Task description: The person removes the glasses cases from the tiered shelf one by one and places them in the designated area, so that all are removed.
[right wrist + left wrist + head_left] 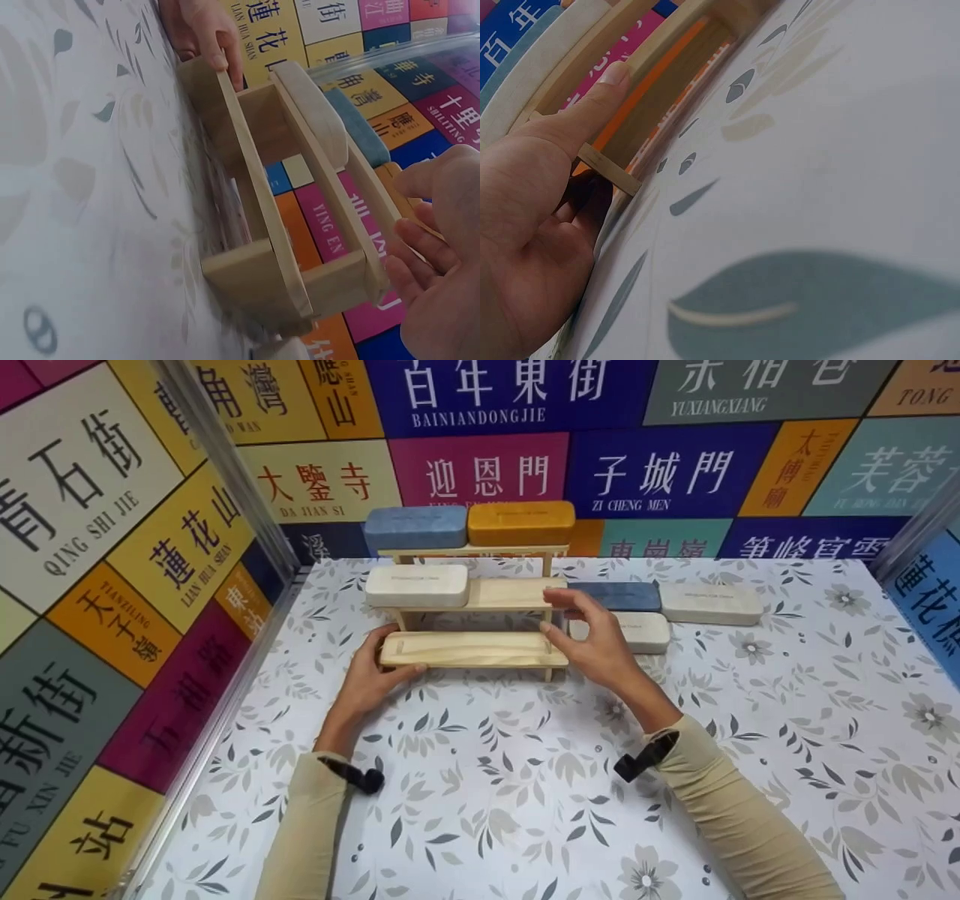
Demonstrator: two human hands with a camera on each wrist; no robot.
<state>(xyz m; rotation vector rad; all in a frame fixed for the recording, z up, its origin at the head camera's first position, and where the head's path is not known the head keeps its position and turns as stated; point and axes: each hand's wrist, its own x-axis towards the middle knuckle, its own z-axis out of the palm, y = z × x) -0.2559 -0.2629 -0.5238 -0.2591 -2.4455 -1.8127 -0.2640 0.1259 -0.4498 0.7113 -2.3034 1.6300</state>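
Note:
A three-tier wooden display rack (480,649) stands on the table, its lowest shelf bare. My left hand (366,679) grips the left end of that shelf, the thumb (604,97) along its front edge and the fingers behind. At the rack's right end, my right hand (600,645) holds nothing; its fingers (420,244) are loosely bent beside the upper shelves. On the top shelf sit a blue oblong case (416,527) and a mustard-yellow one (521,523). A cream case (417,586) occupies the left half of the middle shelf, whose right half is bare wood.
Right of the rack, a blue case (615,596) and a cream case (712,604) lie end to end. Another cream case (645,632) lies in front of them, partly behind my right hand. Walls with coloured street-name panels (484,469) border the flower-patterned table (487,795).

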